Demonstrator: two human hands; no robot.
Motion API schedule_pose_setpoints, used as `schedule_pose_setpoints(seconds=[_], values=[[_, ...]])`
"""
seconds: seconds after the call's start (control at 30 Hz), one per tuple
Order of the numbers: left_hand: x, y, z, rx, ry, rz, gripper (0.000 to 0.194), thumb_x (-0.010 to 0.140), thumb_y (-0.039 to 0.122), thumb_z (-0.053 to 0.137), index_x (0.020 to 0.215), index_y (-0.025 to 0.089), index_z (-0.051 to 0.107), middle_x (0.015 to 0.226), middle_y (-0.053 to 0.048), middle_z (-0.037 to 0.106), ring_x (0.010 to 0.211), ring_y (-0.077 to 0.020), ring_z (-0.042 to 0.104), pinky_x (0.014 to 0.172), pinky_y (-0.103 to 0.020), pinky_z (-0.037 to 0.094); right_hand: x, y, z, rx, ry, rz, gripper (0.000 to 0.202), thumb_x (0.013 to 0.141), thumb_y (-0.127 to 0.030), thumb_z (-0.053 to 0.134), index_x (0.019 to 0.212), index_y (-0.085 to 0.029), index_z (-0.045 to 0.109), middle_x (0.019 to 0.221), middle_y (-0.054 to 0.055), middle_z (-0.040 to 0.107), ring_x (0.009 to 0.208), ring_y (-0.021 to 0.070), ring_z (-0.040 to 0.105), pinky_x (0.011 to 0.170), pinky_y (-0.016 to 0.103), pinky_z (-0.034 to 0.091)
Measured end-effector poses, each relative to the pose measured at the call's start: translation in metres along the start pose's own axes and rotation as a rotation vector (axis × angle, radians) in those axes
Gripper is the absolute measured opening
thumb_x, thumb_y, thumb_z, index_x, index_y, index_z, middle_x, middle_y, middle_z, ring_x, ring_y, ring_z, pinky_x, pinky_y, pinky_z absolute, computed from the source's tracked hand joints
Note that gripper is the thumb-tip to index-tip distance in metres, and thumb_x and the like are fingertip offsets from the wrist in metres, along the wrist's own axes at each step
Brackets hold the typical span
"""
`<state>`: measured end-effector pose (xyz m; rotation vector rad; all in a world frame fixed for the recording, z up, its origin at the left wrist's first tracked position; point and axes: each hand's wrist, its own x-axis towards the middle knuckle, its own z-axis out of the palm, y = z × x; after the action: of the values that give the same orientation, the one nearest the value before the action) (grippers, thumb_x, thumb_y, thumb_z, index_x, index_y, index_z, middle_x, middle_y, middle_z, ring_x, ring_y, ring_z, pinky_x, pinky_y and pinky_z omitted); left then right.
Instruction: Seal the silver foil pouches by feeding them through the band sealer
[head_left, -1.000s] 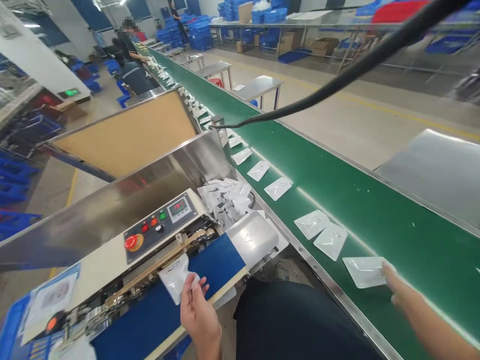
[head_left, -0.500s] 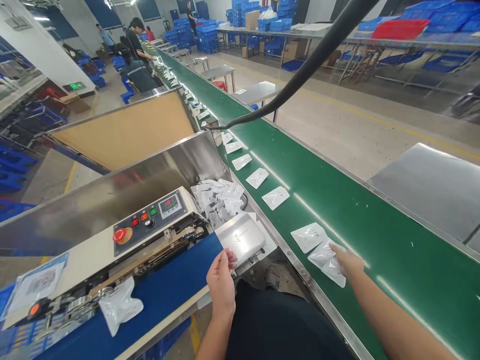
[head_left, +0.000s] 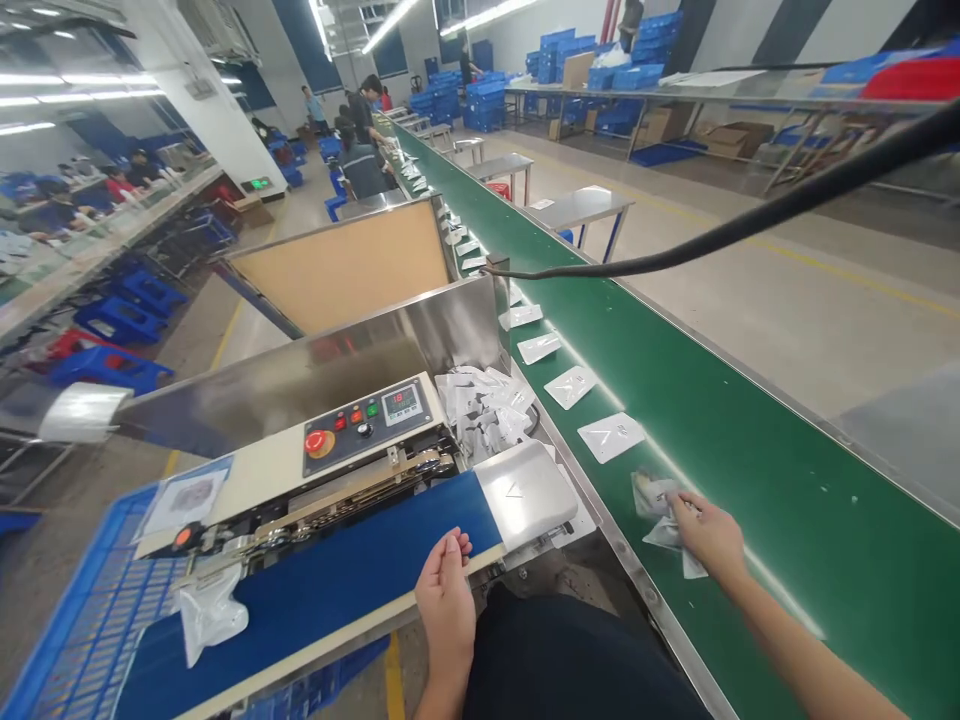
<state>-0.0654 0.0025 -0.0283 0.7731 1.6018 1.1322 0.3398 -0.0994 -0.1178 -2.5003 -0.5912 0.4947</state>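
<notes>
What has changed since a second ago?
The left hand let go of its pouch, which travelled leftward along the blue belt. The right hand moved forward over the green belt and now grips bunched pouches. The pouch heap by the control panel looks unchanged.

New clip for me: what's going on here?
A person sits or stands between two belts. Their right hand grips a few overlapping white pouches on the green conveyor, where more pouches lie in a line beyond. The left hand, fingers curled and no pouch visible in it, is by the near edge of the blue belt. One crumpled pouch is at that belt's left end, and a heap of pouches sits beside the control panel.
</notes>
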Motion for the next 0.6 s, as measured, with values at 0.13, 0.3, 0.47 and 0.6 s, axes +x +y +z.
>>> schedule_pose_setpoints(seconds=[0.13, 0.3, 0.47, 0.6], values=[[-0.001, 0.018, 0.020, 0.025, -0.103, 0.155, 0.051, 0.079, 0.061, 0.089, 0.102, 0.016, 0.087, 0.105, -0.018, 0.083, 0.101, -0.0348, 0.079, 0.096, -0.047, 0.063, -0.017, -0.072, -0.020, 0.101, 0.030, -0.497, 0.047, 0.089, -0.062, 0.059, 0.100, -0.028, 0.089, 0.112, 0.012, 0.079, 0.087, 0.0264, 0.073, 0.071, 0.035, 0.055], [-0.001, 0.044, 0.065, -0.006, -0.326, 0.297, 0.043, 0.076, 0.042, 0.095, 0.112, 0.021, 0.088, 0.127, -0.018, 0.081, 0.128, -0.0390, 0.071, 0.115, -0.044, 0.054, -0.063, -0.164, -0.031, 0.282, -0.256, -0.786, 0.038, 0.095, -0.058, 0.062, 0.101, -0.032, 0.088, 0.110, 0.010, 0.081, 0.102, 0.0293, 0.074, 0.093, 0.039, 0.059], [0.015, 0.036, 0.088, -0.033, -0.422, 0.219, 0.039, 0.082, 0.054, 0.087, 0.094, 0.017, 0.089, 0.101, -0.015, 0.085, 0.101, -0.0352, 0.078, 0.098, -0.041, 0.060, -0.083, -0.220, -0.011, 0.356, -0.598, -0.698, 0.043, 0.090, -0.064, 0.068, 0.081, -0.025, 0.082, 0.084, 0.007, 0.078, 0.081, 0.0256, 0.069, 0.078, 0.034, 0.057], [0.042, 0.015, 0.084, -0.209, -0.296, -0.143, 0.054, 0.059, 0.063, 0.099, 0.073, 0.014, 0.080, 0.072, -0.011, 0.078, 0.066, -0.0237, 0.071, 0.064, -0.032, 0.058, -0.068, -0.239, 0.021, 0.323, -0.762, -0.403, 0.046, 0.076, -0.065, 0.080, 0.066, -0.021, 0.070, 0.058, -0.001, 0.058, 0.056, 0.0146, 0.047, 0.054, 0.027, 0.038]])
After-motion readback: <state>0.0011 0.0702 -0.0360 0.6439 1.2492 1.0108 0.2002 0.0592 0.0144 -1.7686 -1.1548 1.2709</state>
